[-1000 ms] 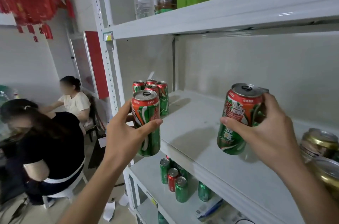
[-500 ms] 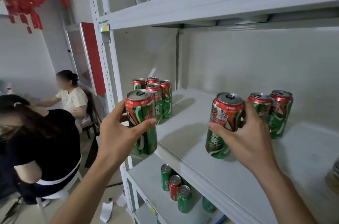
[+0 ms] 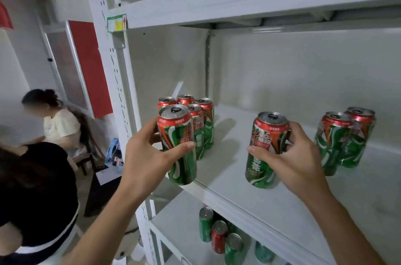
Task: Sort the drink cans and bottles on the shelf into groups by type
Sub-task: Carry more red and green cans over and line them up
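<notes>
White shelf: left hand and right hand are each grasping a green can, best seated upright beside the corner cluster.

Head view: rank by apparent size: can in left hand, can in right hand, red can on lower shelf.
1. can in left hand and can in right hand: look alike, same design; not ranked.
2. red can on lower shelf: smallest, though it sits farther away, so true size is unsure.

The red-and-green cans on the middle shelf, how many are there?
8: one in the left hand, one in the right hand, four clustered at back left, two at right. More may hide.
</notes>
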Demonstrator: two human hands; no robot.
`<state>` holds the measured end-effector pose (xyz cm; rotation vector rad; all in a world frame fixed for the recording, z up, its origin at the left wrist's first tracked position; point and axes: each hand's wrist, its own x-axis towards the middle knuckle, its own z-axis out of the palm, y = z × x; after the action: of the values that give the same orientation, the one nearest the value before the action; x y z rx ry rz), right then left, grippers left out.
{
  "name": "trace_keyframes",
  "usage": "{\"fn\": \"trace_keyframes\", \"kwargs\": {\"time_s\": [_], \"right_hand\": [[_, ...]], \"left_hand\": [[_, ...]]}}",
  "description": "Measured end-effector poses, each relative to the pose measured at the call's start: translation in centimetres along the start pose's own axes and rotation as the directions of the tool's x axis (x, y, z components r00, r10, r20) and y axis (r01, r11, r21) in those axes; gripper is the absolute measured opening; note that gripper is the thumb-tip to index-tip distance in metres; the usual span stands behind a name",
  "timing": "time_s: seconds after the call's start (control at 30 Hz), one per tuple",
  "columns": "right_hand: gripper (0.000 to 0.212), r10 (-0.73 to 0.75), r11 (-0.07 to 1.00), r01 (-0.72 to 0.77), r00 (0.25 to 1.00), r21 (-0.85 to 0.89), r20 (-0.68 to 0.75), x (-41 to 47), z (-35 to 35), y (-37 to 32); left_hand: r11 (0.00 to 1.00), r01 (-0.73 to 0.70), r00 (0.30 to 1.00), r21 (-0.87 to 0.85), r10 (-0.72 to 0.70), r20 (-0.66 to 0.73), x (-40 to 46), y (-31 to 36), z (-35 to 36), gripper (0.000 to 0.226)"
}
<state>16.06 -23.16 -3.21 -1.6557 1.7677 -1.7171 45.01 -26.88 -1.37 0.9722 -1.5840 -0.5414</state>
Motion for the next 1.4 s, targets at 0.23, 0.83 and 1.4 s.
{"fn": "trace_keyframes", "kwargs": {"time_s": [0.23, 0.83, 1.4], "right_hand": [[0.071, 0.006, 1.000, -0.005, 0.999, 0.016, -0.033, 2.2, 1.3, 0.8], [0.084, 0.113, 0.991, -0.124, 0.979, -0.051, -0.172, 8.3, 7.4, 0.8], [0.076, 0.135, 0.975, -0.177, 0.952, -0.132, -0.274, 13.1, 10.2, 2.7]], "left_hand": [[0.993, -0.065, 0.990, -0.102, 0.077, 0.120, 4.3, 0.0, 3.2, 0.062], [0.957, -0.207, 0.880, -0.203, 0.273, 0.389, 20.6, -0.6, 7.5, 0.071], [0.953, 0.031, 0.851, -0.302, 0.134, 0.507, 31.1, -2.0, 11.6, 0.045]]}}
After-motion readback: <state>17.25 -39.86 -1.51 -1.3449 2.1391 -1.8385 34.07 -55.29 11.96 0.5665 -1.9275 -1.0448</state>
